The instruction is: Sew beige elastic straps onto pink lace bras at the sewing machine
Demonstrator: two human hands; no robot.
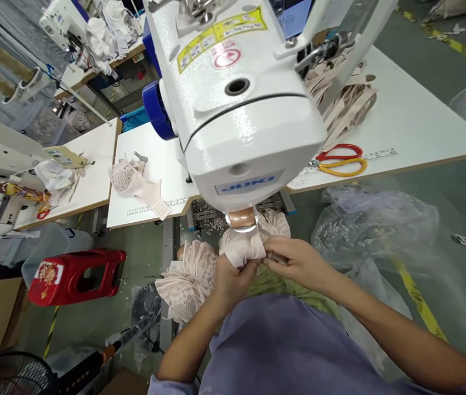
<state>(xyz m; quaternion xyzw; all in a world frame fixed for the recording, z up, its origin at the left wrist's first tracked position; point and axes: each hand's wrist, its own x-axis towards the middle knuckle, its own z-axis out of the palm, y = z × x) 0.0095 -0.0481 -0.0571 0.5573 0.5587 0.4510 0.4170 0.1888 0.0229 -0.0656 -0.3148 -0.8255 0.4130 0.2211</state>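
Note:
My left hand (229, 277) and my right hand (295, 262) meet just below the head of a white sewing machine (233, 104). Both pinch a pale pink lace garment piece (241, 247) that sits under the machine's copper-coloured end (241, 219). More of the same lace fabric (187, 280) bunches to the left of my left wrist and hangs off my lap. My fingers hide the part being held.
Red and yellow scissors (342, 159) and a heap of beige straps (348, 101) lie on the white table (422, 120) at right. Another lace piece (132, 178) lies on the table left. A red plastic stool (77, 274) and clear plastic bags (373, 225) stand on the floor.

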